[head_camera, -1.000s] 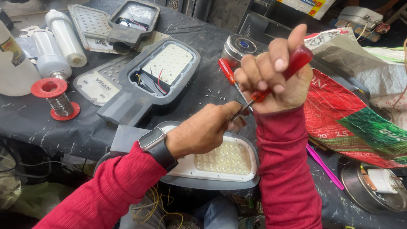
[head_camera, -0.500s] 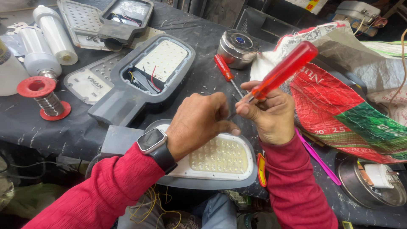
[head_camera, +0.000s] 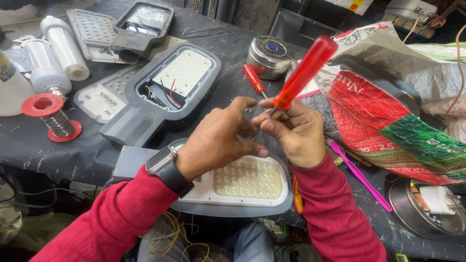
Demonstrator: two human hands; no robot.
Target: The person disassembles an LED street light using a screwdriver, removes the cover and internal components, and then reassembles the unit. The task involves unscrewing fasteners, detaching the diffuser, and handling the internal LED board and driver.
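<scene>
The right hand [head_camera: 293, 138] gripped a red screwdriver [head_camera: 303, 73], its tip over the lamp [head_camera: 242, 182]; the left hand [head_camera: 218, 143] pinched beside it, likely seating a screw; steady alignment seemed needed.

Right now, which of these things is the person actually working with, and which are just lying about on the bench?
In use:
- red-handled screwdriver, held in the right hand
- lamp panel with rows of small lenses, under both hands
- left hand, fingers at the screwdriver's tip

Lying about:
- second red screwdriver
- open grey lamp housing
- solder spool
- round metal tin
- pink toothbrush
</scene>
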